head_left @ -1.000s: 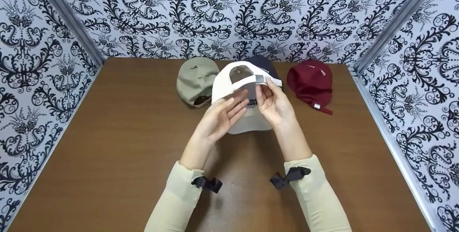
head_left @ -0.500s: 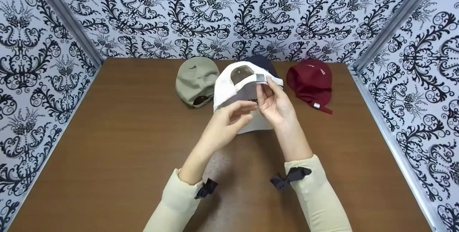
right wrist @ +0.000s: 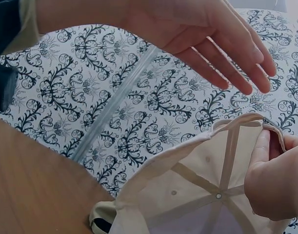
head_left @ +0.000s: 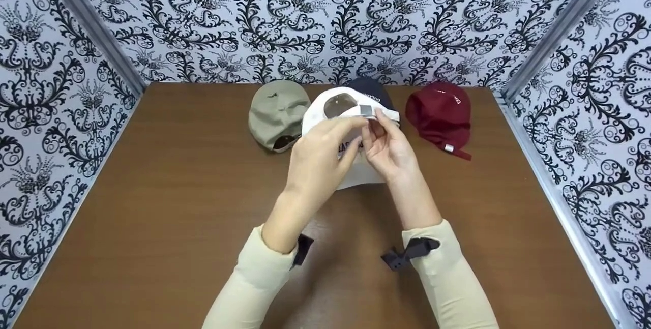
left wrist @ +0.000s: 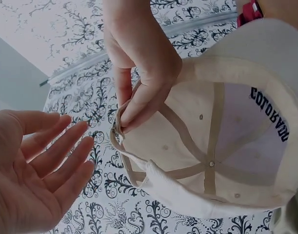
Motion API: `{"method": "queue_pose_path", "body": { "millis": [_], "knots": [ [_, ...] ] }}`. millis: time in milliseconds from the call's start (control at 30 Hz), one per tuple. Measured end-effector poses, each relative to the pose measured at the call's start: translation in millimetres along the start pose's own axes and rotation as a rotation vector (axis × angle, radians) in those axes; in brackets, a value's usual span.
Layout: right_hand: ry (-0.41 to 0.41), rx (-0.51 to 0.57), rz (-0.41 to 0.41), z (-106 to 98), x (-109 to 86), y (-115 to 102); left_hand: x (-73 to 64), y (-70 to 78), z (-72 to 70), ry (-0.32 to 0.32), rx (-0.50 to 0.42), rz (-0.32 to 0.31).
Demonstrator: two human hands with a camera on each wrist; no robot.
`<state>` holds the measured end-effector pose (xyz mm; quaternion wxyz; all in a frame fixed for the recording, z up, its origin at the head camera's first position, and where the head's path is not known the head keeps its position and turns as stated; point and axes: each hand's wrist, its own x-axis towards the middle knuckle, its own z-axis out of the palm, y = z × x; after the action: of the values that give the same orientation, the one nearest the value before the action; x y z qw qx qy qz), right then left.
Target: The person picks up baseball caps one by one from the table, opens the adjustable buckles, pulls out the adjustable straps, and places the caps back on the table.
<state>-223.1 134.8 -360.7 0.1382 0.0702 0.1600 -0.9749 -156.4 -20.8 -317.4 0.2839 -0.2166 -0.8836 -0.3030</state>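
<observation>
A white baseball cap [head_left: 314, 114] is held up over the table, its back opening and strap toward me. My right hand [head_left: 391, 155] pinches the strap beside its metal buckle [head_left: 366, 110]. Both wrist views look into the cap's cream lining [left wrist: 185, 141]; the left one also shows dark "COLORADO" lettering [left wrist: 269, 114]. Close to the strap, my left hand [head_left: 316, 158] overlaps the cap in the head view. From the wrist cameras the left hand's fingers [left wrist: 66, 153] are extended, a gap away from the strap, with nothing in them.
Along the back of the brown table [head_left: 152, 191] lie an olive green cap [head_left: 274, 110], a navy cap [head_left: 375, 86] partly hidden behind the white one, and a dark red cap [head_left: 442, 110]. Patterned panels [head_left: 315, 19] wall in the back and sides.
My left hand has turned from palm up to back up and risen toward the buckle. The right hand keeps its pinch on the strap, and the cap has barely shifted.
</observation>
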Motion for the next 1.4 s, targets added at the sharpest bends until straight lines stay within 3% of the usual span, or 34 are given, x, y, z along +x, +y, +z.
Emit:
{"method": "queue_pose_path", "body": {
  "millis": [300,667,1067,1400],
  "knots": [
    [-0.015,0.000,-0.015,-0.2,-0.7,3.4,16.1,-6.4,21.8,0.102,0.071,-0.003],
    [-0.024,-0.013,-0.034,1.8,-0.5,7.5,20.2,-9.3,41.3,0.186,0.157,-0.006],
    [0.005,-0.056,-0.039,2.0,-0.7,14.3,20.5,-10.5,47.2,0.204,0.186,-0.052],
    [0.007,-0.080,-0.052,2.2,-3.1,16.6,21.0,-11.4,47.0,0.224,0.213,-0.047]
  ]
}}
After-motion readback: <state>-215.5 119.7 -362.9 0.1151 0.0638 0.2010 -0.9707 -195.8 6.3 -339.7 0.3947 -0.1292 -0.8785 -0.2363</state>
